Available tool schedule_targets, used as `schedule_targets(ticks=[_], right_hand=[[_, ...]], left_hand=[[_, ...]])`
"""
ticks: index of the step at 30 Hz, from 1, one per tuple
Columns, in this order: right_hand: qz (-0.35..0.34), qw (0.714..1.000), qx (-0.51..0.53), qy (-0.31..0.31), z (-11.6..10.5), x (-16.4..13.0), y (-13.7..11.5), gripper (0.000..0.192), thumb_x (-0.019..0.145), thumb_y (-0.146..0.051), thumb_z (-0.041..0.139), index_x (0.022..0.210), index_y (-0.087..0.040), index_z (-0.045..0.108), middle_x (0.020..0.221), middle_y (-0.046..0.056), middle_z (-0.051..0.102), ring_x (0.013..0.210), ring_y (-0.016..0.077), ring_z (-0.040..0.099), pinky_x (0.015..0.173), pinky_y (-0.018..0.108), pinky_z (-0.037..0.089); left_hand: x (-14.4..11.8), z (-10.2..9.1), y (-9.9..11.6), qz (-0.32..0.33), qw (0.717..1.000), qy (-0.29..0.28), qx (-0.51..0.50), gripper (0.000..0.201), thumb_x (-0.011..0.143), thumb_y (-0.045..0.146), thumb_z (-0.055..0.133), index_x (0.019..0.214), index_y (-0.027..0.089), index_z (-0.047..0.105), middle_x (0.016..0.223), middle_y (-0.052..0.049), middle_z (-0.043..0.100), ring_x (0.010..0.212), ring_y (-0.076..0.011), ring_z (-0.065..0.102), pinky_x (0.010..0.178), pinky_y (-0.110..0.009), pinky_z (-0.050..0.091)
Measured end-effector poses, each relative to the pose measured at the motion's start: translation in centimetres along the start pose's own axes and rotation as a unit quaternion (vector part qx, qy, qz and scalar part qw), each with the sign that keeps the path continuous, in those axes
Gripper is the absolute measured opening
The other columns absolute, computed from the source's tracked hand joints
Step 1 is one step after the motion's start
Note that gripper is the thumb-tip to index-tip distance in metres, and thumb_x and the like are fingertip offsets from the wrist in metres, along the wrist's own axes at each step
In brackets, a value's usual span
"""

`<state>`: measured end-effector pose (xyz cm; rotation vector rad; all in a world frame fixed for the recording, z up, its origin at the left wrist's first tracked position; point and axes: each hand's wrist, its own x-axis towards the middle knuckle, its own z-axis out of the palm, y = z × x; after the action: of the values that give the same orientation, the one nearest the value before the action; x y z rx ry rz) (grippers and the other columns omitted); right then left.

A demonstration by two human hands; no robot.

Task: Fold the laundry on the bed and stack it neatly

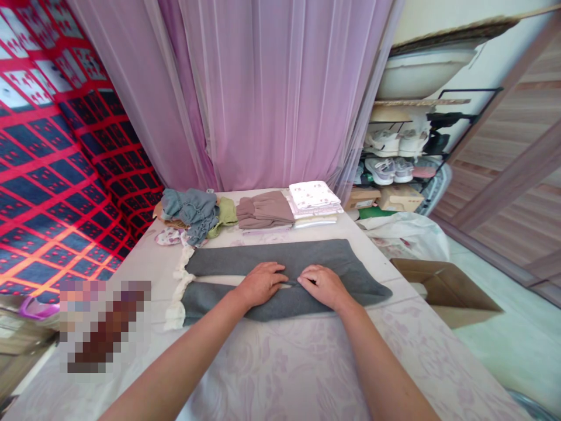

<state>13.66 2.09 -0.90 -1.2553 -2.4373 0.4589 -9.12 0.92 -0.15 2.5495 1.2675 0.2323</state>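
A pair of dark grey trousers point(272, 252) lies spread sideways on the table, its legs to the left with cream ruffled cuffs point(176, 316) and its waist to the right. My left hand point(263, 283) rests on the trousers near where the legs part, its fingers stretched out over the cloth. Just to the right, my right hand point(323, 285) has its fingers curled and pinched on the fabric by the crotch seam. A narrow gap between the two legs shows the tablecloth beneath.
Behind the trousers lie a crumpled heap of clothes point(190, 210), folded brown clothing point(265, 210) and a stack of folded white prints point(313, 197). An open cardboard box point(442, 286) and a shoe rack point(394, 149) stand to the right. Purple curtains point(272, 93) hang behind.
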Motion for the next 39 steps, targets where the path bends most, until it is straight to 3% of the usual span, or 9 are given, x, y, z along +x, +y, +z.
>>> schedule_targets(ticks=[4,7,10,16,21,24,30,39], right_hand=[[0.090,0.995,-0.040,0.017,-1.7,1.4,1.1,0.031,0.091,-0.034,0.043,0.092,-0.028,0.073,0.096,0.001,0.073,0.087,0.0167,0.065,0.075,0.025,0.046],[0.155,0.979,-0.116,0.056,-3.6,3.9,2.8,0.033,0.092,-0.029,0.041,0.108,-0.025,0.070,0.114,0.004,0.069,0.101,0.0192,0.063,0.084,0.028,0.045],[0.175,0.967,-0.184,0.006,-5.2,7.0,4.2,0.038,0.094,-0.029,0.035,0.117,-0.025,0.066,0.123,0.005,0.065,0.112,0.0204,0.058,0.091,0.030,0.042],[0.206,0.954,-0.197,-0.096,-5.3,10.9,5.9,0.029,0.087,-0.031,0.048,0.097,-0.025,0.074,0.109,0.007,0.070,0.100,0.0229,0.063,0.080,0.030,0.045],[0.195,0.949,-0.182,-0.166,-5.1,11.5,6.8,0.019,0.074,-0.028,0.063,0.088,-0.026,0.076,0.096,0.003,0.074,0.087,0.0192,0.065,0.068,0.024,0.044],[0.181,0.950,-0.182,-0.177,-5.5,11.5,6.8,0.015,0.070,-0.025,0.067,0.083,-0.025,0.075,0.091,0.003,0.074,0.083,0.0185,0.065,0.065,0.024,0.042],[0.175,0.960,-0.203,-0.078,-5.4,10.7,6.4,0.020,0.084,-0.029,0.054,0.098,-0.024,0.067,0.105,0.006,0.070,0.095,0.0210,0.062,0.074,0.028,0.042],[0.162,0.966,-0.200,0.035,-3.3,8.2,4.6,0.021,0.088,-0.022,0.049,0.106,-0.021,0.061,0.112,0.008,0.065,0.106,0.0225,0.056,0.086,0.033,0.038]], left_hand=[[0.4,0.9,0.3,0.020,0.999,0.011,-0.025,0.035,0.087,0.017,0.051,0.119,0.025,0.064,0.133,-0.006,0.057,0.124,-0.0206,0.050,0.107,-0.037,0.036],[0.5,1.2,0.3,0.021,0.999,0.012,-0.028,0.035,0.086,0.016,0.052,0.116,0.025,0.066,0.132,-0.006,0.058,0.123,-0.0214,0.050,0.107,-0.038,0.037],[0.4,1.2,0.4,0.021,0.999,0.017,-0.032,0.038,0.086,0.015,0.051,0.119,0.027,0.064,0.133,-0.006,0.057,0.124,-0.0221,0.049,0.107,-0.040,0.037],[0.0,1.6,0.7,0.012,0.999,0.029,-0.027,0.041,0.086,0.014,0.052,0.122,0.030,0.063,0.134,-0.006,0.056,0.125,-0.0232,0.048,0.106,-0.044,0.038],[-0.3,1.6,1.0,0.002,1.000,0.024,-0.015,0.040,0.089,0.016,0.050,0.124,0.032,0.061,0.137,-0.006,0.054,0.129,-0.0247,0.046,0.109,-0.047,0.034],[-0.4,1.5,1.3,0.001,1.000,0.020,-0.007,0.040,0.090,0.016,0.048,0.124,0.033,0.061,0.138,-0.006,0.052,0.131,-0.0254,0.044,0.109,-0.048,0.033],[-0.5,1.3,1.7,0.004,1.000,0.004,0.010,0.042,0.091,0.015,0.043,0.126,0.032,0.059,0.142,-0.004,0.049,0.135,-0.0246,0.039,0.111,-0.048,0.030],[-0.4,1.6,1.7,-0.032,0.999,-0.025,0.002,0.053,0.085,0.009,0.043,0.132,0.032,0.052,0.146,-0.002,0.045,0.137,-0.0237,0.034,0.113,-0.052,0.024]])
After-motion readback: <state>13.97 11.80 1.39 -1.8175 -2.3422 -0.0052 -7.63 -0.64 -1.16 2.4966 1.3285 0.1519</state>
